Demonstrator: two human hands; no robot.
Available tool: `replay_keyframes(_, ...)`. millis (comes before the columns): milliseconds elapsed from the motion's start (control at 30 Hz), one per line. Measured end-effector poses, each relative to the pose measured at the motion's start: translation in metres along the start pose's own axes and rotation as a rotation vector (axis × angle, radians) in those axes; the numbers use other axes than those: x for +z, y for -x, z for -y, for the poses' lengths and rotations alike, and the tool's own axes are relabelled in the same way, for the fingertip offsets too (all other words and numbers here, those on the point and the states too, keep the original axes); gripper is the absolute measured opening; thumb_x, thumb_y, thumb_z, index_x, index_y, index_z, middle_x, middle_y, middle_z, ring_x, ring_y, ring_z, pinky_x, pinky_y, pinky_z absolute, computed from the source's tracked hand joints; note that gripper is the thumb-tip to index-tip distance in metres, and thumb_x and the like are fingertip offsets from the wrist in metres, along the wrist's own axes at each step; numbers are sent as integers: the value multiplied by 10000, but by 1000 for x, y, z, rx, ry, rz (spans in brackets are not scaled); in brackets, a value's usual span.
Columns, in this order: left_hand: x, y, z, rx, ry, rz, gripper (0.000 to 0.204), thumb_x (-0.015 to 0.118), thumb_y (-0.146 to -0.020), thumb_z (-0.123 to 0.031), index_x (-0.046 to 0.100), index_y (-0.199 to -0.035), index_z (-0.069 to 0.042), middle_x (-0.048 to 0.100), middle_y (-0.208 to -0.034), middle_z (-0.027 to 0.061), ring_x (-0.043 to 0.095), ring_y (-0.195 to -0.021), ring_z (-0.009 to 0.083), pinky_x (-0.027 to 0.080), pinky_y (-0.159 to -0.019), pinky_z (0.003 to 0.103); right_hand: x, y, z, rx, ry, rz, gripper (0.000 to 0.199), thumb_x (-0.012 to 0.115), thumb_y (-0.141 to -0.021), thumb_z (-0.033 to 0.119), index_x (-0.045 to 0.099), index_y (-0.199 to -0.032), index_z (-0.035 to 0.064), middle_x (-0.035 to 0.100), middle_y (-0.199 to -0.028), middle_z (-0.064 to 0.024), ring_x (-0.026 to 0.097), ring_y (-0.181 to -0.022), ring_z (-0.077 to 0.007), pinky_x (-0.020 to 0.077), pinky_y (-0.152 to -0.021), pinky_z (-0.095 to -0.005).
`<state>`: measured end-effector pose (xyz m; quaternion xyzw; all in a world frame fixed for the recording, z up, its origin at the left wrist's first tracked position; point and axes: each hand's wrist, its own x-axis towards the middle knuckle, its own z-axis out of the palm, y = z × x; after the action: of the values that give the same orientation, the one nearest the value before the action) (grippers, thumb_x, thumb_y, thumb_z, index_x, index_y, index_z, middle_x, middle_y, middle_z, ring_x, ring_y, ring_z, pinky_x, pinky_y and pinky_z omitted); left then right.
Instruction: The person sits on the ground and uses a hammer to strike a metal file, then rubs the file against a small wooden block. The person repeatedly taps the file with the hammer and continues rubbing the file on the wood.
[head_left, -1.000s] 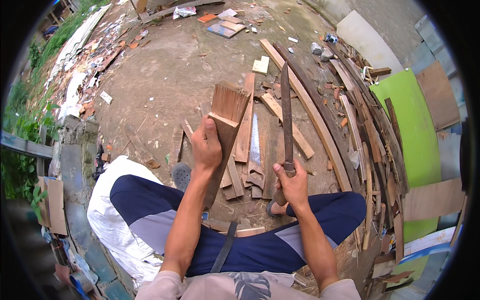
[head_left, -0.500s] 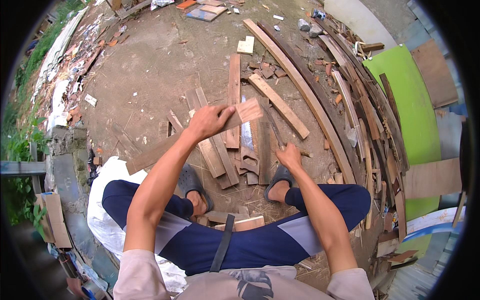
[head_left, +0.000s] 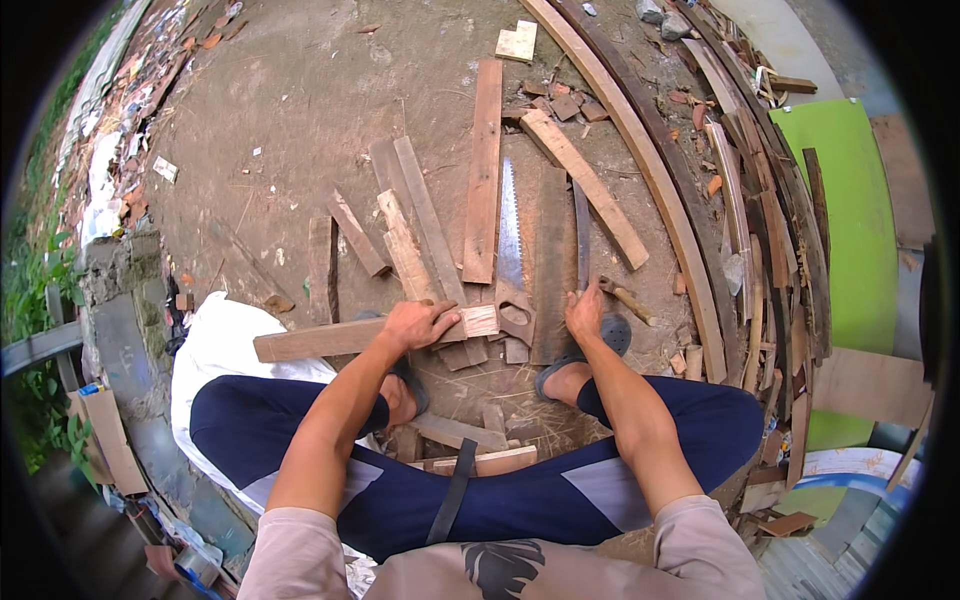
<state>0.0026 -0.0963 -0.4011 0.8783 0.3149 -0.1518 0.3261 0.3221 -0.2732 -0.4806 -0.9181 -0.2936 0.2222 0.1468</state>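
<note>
My left hand (head_left: 420, 324) is closed over a wooden plank (head_left: 320, 342), near its pale, fresh-looking end. This plank lies crosswise in front of my left foot, over the near ends of other boards. My right hand (head_left: 583, 312) grips the near end of a long, dark, narrow bar (head_left: 581, 225) that points away from me; its gripped end is hidden. Close to that hand's right side lies a tool with a wooden handle (head_left: 630, 302). Between the hands, a handsaw (head_left: 511, 235) rests on the ground, its wooden handle toward me.
Several loose boards (head_left: 483, 170) lie around the saw. Long curved-looking beams (head_left: 640, 170) and a scrap-wood pile run along the right, beside a green panel (head_left: 835, 210). A white sack (head_left: 225, 345) is at my left knee. Broken bricks (head_left: 568, 105) lie ahead.
My left hand has lowered the plank toward me, onto the boards. The dark bar in my right hand has swung from a leftward slant to nearly straight ahead. The view has shifted.
</note>
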Motion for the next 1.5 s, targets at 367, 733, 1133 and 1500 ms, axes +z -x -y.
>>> replay_keyframes(367, 27, 14, 2, 102, -232, -355, 641, 624, -947, -551, 548, -1453, -166, 585, -1288, 136, 544, -1220, 296, 382, -1070, 506, 15, 52, 42, -712, 338, 423, 402, 665, -903, 224, 597, -1243, 21, 640, -1222, -163, 584, -1150, -321, 412, -995, -472)
replay_keyframes(733, -22, 12, 22, -74, -130, 95, 774, 592, -965, -595, 330, -1609, -254, 566, -1297, 211, 595, -1178, 400, 500, -1016, 459, 31, 69, 60, -649, 613, 451, 461, 705, -868, 389, 647, -1165, 40, 703, -1136, -173, 651, -1114, -317, 400, -981, -475)
replay_keyframes(1133, -9, -27, 45, -255, 44, -300, 509, 509, -1045, -469, 585, -1363, -80, 652, -1160, 240, 630, -1105, 433, 502, -972, 489, -144, 53, 123, -367, 16, 224, 510, 643, -956, 449, 679, -934, -59, 702, -791, -260, 702, -779, -445, 541, -714, -489)
replay_keyframes(1500, 10, -14, 38, -121, -263, -364, 616, 737, -902, -391, 492, -1400, -125, 657, -1249, 183, 707, -1033, 379, 587, -807, 475, -284, 164, 129, -240, -450, 346, 374, 699, -960, 335, 698, -1018, -35, 725, -787, -161, 710, -742, -284, 538, -727, -359)
